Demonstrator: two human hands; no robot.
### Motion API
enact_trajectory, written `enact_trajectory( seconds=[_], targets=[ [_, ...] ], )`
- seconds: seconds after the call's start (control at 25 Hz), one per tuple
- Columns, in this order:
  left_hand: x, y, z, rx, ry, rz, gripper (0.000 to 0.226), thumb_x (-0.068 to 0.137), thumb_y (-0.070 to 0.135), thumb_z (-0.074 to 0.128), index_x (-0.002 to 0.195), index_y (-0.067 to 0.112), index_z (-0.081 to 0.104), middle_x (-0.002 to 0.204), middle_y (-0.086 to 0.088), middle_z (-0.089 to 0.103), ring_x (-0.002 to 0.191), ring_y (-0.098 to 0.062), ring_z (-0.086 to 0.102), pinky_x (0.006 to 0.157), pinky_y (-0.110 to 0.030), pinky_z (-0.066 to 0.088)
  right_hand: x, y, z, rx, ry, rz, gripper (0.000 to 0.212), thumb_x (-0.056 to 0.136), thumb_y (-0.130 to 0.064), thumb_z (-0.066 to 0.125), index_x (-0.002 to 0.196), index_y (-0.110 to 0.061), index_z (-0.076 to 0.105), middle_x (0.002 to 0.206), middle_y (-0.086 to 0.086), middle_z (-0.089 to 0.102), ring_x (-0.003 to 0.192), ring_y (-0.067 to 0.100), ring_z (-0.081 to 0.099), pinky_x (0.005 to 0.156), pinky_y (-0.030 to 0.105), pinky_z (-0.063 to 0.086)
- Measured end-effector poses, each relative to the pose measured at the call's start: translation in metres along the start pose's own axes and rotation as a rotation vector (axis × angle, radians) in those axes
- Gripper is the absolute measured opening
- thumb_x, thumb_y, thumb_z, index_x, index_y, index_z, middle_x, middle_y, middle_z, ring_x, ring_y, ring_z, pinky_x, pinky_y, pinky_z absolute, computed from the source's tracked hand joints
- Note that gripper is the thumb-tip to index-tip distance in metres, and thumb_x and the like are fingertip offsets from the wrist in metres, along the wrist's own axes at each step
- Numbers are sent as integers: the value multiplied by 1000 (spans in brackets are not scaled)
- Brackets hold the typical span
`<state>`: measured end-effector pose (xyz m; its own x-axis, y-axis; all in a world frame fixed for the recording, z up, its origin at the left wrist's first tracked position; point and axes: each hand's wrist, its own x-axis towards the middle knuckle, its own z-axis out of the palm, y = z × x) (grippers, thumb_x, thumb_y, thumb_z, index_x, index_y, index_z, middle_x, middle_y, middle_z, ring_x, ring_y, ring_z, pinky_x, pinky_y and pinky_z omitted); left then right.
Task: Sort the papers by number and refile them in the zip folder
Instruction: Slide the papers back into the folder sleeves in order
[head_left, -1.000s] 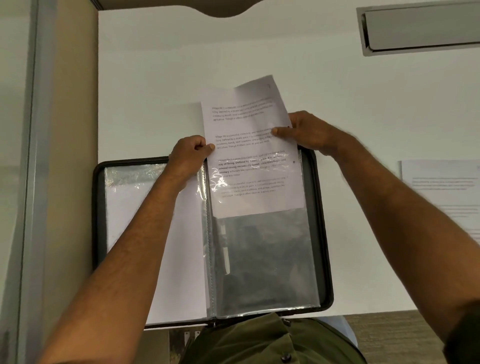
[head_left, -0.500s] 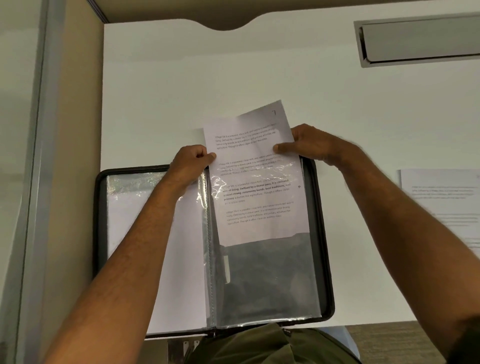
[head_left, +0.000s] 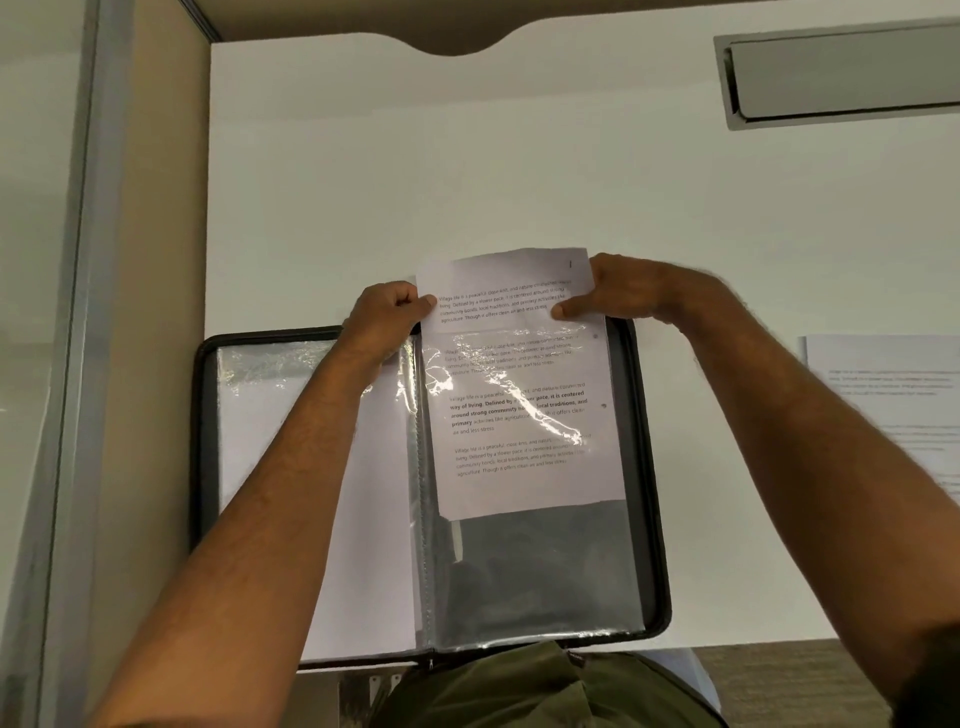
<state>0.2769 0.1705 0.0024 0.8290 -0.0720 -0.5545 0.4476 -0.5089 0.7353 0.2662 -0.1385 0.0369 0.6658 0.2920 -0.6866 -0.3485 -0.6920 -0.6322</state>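
Observation:
A black zip folder (head_left: 655, 519) lies open on the white desk, with clear plastic sleeves on both sides. A printed sheet of paper (head_left: 524, 415) sits mostly inside the right-hand sleeve (head_left: 540, 571); its top strip sticks out above the folder. My left hand (head_left: 387, 317) pinches the sheet's top left edge at the sleeve's opening. My right hand (head_left: 628, 288) grips the top right corner, thumb pressed on the text. The left sleeve holds a white sheet (head_left: 363, 519).
Another printed paper (head_left: 888, 405) lies on the desk (head_left: 519, 171) at the right edge. A grey cable tray lid (head_left: 841, 73) is set into the desk at the back right. A partition wall (head_left: 150, 312) runs along the left.
The sheet has slid further down into the right sleeve; less of it now sticks out above the folder. Both hands followed it toward the folder's top edge.

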Motion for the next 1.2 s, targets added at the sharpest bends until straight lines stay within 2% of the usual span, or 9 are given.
enact_trajectory(
  seconds=[0.12,0.2,0.4,0.56,0.68,0.8,1.0,1.08,1.2],
  targets=[
    [1,-3,-5,71,-59,-6,31,94,29,71,71,13,57,76,-8,54,72,-19,47,71,-32,38,3,-8,1,174,147,-48,28,95,-31,76,116,-12,74,107,3,77,90,15,74,83,26,59],
    [2,-3,-8,100,-99,-4,32,94,28,71,72,9,56,77,-9,55,73,-19,48,72,-32,38,6,-11,0,163,197,-69,25,95,-29,76,109,-9,74,99,4,77,81,16,72,75,27,58],
    [2,-2,-5,14,-60,12,24,94,28,72,77,16,62,86,-4,63,84,-17,59,81,-33,51,7,-13,-4,-117,49,-52,14,94,-30,77,96,-16,77,87,1,74,75,15,65,69,28,49],
    [2,-5,-4,81,-54,36,8,92,29,71,85,28,75,95,4,74,92,-16,66,96,-40,53,9,-17,-5,-205,-110,19,5,92,-24,77,88,-22,77,88,-1,77,80,17,71,78,30,55],
    [0,-5,-6,144,-129,49,10,92,30,69,85,26,74,92,5,72,86,-13,63,91,-38,51,19,-26,0,-248,-81,-25,6,95,-26,74,90,-25,77,87,-6,75,80,14,67,81,32,53],
    [-1,-2,-8,308,-161,77,22,75,50,63,81,32,75,87,10,73,87,-15,66,104,-53,48,27,-37,12,-304,-49,-71,13,99,-24,67,88,-27,72,84,-15,67,83,10,60,81,29,50],
    [-4,0,-5,417,-123,112,15,85,43,68,86,31,76,86,7,72,91,-15,64,106,-50,42,35,-46,25,-453,-105,-49,20,96,-14,63,98,-26,79,87,-25,68,99,13,65,94,33,51],
    [-4,-2,-6,408,-139,127,14,83,47,72,84,34,76,84,9,71,88,-12,62,104,-50,42,36,-50,28,-505,-154,-15,25,94,-12,64,95,-29,82,87,-22,72,93,11,67,91,33,53],
    [-3,-3,-8,416,-180,147,24,76,64,75,80,40,76,88,14,70,92,-10,62,100,-49,42,38,-56,35,-516,-268,70,13,89,-19,78,98,-28,83,90,-10,75,81,11,65,80,29,50]
  ],
)
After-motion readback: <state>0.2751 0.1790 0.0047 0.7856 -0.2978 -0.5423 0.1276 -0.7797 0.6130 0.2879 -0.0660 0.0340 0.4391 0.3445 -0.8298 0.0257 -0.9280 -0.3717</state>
